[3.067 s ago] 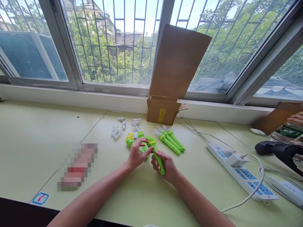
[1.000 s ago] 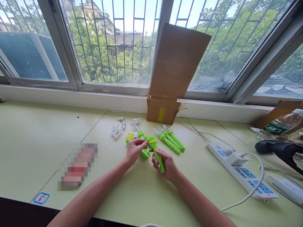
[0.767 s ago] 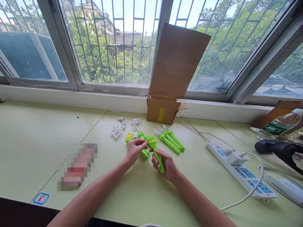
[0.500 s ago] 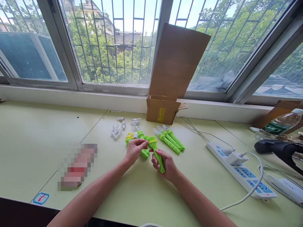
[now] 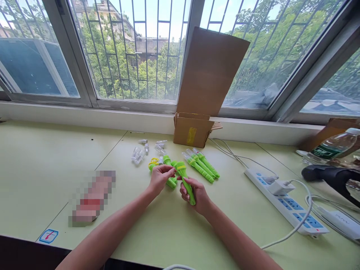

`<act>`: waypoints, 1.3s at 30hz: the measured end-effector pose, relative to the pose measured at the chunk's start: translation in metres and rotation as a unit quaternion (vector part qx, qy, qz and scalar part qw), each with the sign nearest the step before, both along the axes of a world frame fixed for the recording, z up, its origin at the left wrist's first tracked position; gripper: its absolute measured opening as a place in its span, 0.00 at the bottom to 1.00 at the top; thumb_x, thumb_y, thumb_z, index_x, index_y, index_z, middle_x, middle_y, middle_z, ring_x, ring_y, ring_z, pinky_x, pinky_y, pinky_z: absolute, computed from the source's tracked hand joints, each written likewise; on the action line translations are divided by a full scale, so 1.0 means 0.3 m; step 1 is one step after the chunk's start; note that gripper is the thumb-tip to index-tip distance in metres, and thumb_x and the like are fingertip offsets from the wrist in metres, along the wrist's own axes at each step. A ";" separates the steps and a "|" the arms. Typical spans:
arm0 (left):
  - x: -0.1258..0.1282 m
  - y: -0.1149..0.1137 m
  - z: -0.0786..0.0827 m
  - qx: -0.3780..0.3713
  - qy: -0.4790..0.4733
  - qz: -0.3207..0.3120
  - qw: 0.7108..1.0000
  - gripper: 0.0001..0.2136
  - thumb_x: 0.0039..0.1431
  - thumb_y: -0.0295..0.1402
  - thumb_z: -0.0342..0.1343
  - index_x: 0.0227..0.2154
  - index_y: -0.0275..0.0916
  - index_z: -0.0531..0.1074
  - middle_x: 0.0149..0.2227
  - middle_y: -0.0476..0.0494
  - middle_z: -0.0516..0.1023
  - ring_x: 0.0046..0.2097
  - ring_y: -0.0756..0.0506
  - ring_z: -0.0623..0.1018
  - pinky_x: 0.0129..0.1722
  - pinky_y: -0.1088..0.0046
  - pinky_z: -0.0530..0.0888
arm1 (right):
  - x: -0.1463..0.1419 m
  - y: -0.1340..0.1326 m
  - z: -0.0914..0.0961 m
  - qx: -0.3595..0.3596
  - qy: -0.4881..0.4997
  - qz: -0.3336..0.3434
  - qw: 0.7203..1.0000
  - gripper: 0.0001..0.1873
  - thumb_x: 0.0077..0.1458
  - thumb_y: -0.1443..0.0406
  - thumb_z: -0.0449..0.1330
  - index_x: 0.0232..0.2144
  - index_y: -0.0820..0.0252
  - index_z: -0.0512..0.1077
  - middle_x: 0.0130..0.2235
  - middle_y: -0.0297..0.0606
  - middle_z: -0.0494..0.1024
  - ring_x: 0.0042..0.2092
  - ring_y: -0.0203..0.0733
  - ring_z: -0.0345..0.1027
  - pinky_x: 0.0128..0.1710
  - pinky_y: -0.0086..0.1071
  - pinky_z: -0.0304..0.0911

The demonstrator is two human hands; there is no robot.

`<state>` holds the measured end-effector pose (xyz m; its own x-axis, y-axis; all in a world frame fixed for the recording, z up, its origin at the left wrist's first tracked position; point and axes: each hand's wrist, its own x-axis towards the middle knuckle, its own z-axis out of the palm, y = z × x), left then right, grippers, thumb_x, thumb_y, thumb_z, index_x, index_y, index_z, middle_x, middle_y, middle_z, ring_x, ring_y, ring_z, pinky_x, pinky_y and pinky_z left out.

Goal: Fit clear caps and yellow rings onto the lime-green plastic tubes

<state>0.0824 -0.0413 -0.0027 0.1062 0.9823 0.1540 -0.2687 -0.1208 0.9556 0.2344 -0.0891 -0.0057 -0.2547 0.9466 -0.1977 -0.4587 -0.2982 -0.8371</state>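
Observation:
My right hand (image 5: 197, 195) is wrapped round a green plastic handle (image 5: 188, 189), which tilts with its wide, ribbed head up and a yellow band round it. The thumb and finger of my left hand (image 5: 161, 178) are pinched together at the left edge of that head; what lies between them is too small to make out. Behind my left hand lie more green handles (image 5: 166, 160), partly hidden, and some yellow rings (image 5: 154, 161). Several clear plastic caps (image 5: 137, 155) are scattered farther back. To the right, three green handles with clear tips (image 5: 206, 165) lie side by side.
A cardboard box (image 5: 192, 129) with a raised flap stands against the window sill. On the right are a white power strip (image 5: 284, 204) with cables, a black device (image 5: 329, 178) and a plastic bottle (image 5: 334, 146). A blurred-out patch (image 5: 94, 198) covers something on the left.
Almost nothing differs. Both hands keep the same hold at the green handle's head, and the view has shifted only very slightly.

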 end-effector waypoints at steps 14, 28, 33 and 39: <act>0.002 -0.011 0.001 0.027 -0.010 -0.027 0.999 0.20 0.49 0.41 0.64 0.42 0.35 0.72 0.33 0.42 0.80 0.29 0.48 0.78 0.31 0.70 0.78 | -0.024 -0.009 0.001 0.090 -0.130 -0.006 0.987 0.13 0.50 0.57 0.61 0.33 0.61 0.69 0.18 0.29 0.68 0.16 0.31 0.56 0.15 0.25 0.50; 0.005 -0.019 0.008 0.044 0.000 0.000 0.999 0.19 0.50 0.41 0.63 0.42 0.36 0.72 0.30 0.45 0.77 0.32 0.47 0.78 0.34 0.70 0.77 | -0.044 -0.011 -0.021 0.175 -0.270 -0.040 0.946 0.16 0.53 0.53 0.60 0.34 0.60 0.69 0.21 0.27 0.67 0.17 0.30 0.59 0.16 0.26 0.55; 0.008 -0.026 0.005 0.069 0.043 0.060 0.995 0.17 0.54 0.42 0.59 0.43 0.37 0.70 0.30 0.47 0.74 0.32 0.49 0.76 0.31 0.74 0.74 | -0.045 -0.020 -0.013 0.173 -0.260 -0.043 0.949 0.19 0.54 0.53 0.59 0.41 0.61 0.68 0.24 0.29 0.70 0.17 0.31 0.60 0.16 0.26 0.55; -0.007 -0.015 0.000 0.081 0.067 0.121 0.987 0.19 0.56 0.41 0.57 0.47 0.40 0.63 0.29 0.52 0.70 0.29 0.52 0.72 0.29 0.77 0.70 | -0.038 -0.024 -0.008 0.175 -0.257 -0.080 0.947 0.28 0.53 0.54 0.59 0.54 0.59 0.63 0.31 0.32 0.71 0.19 0.31 0.63 0.17 0.28 0.59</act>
